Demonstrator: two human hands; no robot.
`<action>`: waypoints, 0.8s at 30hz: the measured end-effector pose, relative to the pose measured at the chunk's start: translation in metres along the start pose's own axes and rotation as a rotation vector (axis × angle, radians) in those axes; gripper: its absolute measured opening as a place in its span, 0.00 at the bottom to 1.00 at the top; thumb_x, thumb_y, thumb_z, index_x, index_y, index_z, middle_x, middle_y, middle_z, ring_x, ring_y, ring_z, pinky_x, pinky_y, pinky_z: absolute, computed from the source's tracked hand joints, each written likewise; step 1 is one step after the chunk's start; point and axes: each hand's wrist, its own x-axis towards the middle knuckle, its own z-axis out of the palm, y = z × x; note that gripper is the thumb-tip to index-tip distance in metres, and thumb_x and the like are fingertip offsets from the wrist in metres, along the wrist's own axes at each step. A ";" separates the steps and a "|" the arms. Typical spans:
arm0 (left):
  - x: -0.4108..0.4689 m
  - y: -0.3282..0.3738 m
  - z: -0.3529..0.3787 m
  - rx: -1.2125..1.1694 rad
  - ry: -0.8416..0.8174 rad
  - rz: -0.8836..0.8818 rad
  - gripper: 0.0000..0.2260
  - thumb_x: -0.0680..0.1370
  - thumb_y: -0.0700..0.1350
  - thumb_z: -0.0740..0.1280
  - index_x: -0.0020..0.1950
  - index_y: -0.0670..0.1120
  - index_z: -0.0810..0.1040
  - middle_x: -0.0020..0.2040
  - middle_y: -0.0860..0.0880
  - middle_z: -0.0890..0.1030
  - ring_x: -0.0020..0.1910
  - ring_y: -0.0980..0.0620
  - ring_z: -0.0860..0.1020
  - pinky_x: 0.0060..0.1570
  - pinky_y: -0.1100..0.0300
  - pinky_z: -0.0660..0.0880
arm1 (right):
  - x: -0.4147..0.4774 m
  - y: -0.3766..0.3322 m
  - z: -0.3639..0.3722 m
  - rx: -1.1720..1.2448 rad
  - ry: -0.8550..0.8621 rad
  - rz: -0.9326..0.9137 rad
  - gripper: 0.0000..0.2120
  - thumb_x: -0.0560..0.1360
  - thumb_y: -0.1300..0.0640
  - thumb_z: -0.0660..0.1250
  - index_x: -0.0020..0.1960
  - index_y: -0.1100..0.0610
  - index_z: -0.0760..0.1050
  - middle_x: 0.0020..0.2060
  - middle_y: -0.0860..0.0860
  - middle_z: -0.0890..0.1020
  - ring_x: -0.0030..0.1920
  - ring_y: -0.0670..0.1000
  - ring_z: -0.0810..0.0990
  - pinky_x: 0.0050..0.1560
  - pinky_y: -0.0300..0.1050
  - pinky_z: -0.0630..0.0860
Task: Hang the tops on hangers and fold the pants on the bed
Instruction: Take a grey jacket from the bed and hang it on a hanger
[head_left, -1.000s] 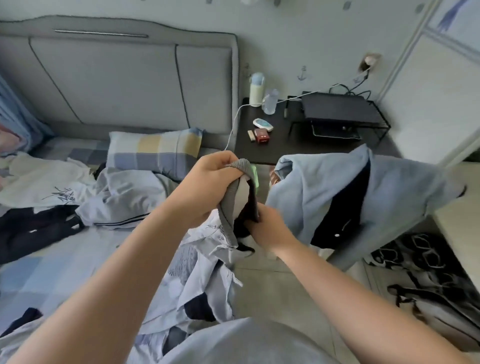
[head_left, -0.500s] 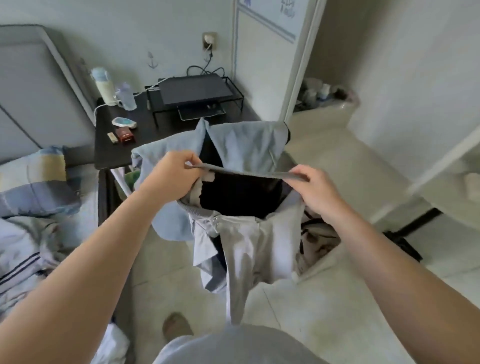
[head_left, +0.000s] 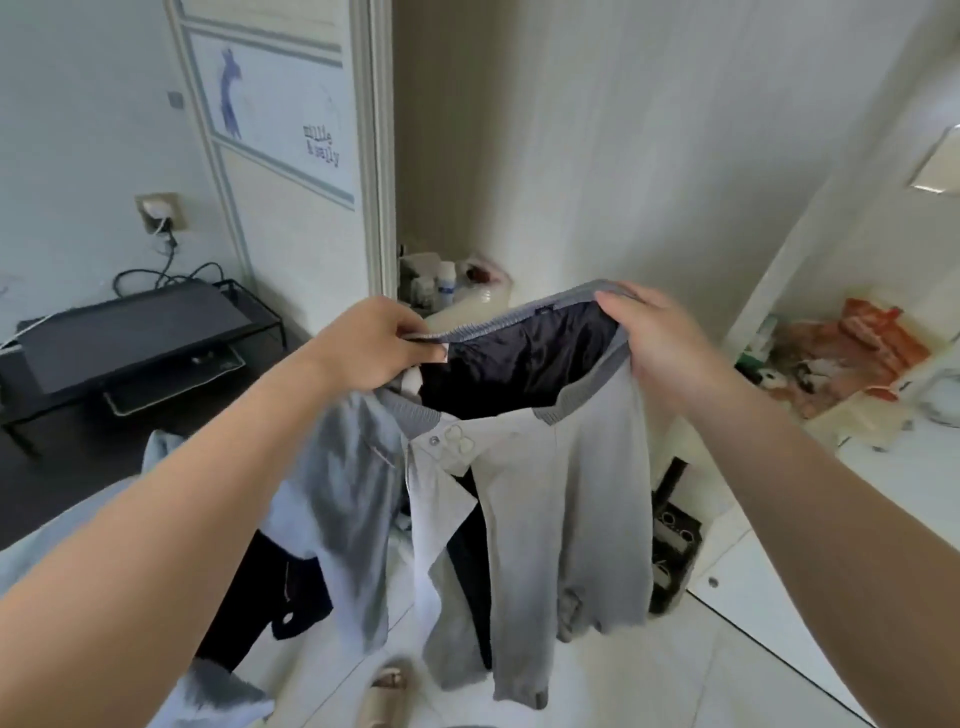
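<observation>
Both sets of fingers (head_left: 615, 302) are curled and pinched on the ribbed grey collar (head_left: 519, 318) of the pale grey top (head_left: 550, 499), with the left hand (head_left: 363, 345) at one end and the right hand (head_left: 662, 348) at the other. The collar is held stretched between them, and the top is hung in the air above the floor (head_left: 675, 675). A dark worktop (head_left: 72, 457) is seen left of the top.

I log a black stand (head_left: 130, 332) on a dark table (head_left: 67, 467), a plugged wall socket (head_left: 158, 213) above, bottles (head_left: 445, 278) in the corner, an orange bag (head_left: 883, 332) far right.
</observation>
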 end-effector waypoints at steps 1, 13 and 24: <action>0.023 0.002 -0.005 -0.027 0.012 0.035 0.13 0.76 0.49 0.74 0.38 0.42 0.82 0.24 0.51 0.73 0.23 0.56 0.68 0.29 0.61 0.65 | 0.012 -0.007 -0.003 0.010 0.023 -0.004 0.06 0.69 0.46 0.68 0.40 0.44 0.84 0.42 0.50 0.86 0.49 0.57 0.85 0.57 0.56 0.76; 0.252 0.051 -0.054 -0.272 -0.118 0.386 0.18 0.85 0.48 0.60 0.43 0.35 0.70 0.36 0.46 0.68 0.35 0.52 0.67 0.38 0.58 0.62 | 0.132 -0.098 -0.016 -0.002 0.223 -0.067 0.04 0.71 0.54 0.74 0.39 0.53 0.82 0.36 0.51 0.84 0.38 0.50 0.82 0.40 0.41 0.76; 0.381 0.173 -0.145 -0.112 -0.245 0.690 0.17 0.75 0.51 0.75 0.40 0.36 0.78 0.32 0.50 0.76 0.32 0.53 0.74 0.32 0.64 0.67 | 0.230 -0.237 -0.065 -0.383 0.453 -0.203 0.09 0.75 0.66 0.71 0.39 0.57 0.77 0.36 0.53 0.80 0.40 0.51 0.78 0.43 0.45 0.73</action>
